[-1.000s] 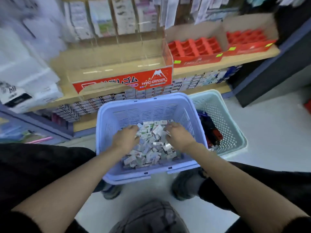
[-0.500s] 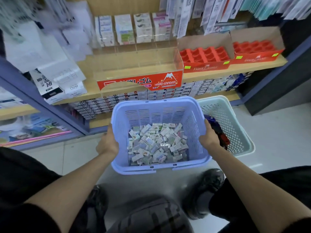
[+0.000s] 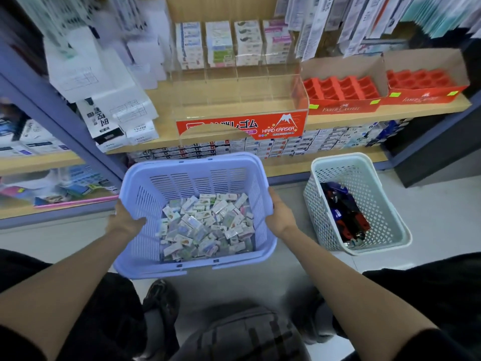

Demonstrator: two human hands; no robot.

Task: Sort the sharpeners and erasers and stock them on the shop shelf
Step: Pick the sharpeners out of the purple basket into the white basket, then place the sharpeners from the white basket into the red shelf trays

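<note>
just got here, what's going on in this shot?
A person grips a purple basket by its sides, left hand on the left wall, right hand on the right rim. It holds a heap of small wrapped erasers. On the shelf ahead, the clear display box looks empty in front, and the red trays beside it are empty. A pale basket of likely sharpeners sits on the floor.

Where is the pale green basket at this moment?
In the head view the pale green basket stands on the floor at the right, apart from the purple basket, just in front of the lowest shelf.
</note>
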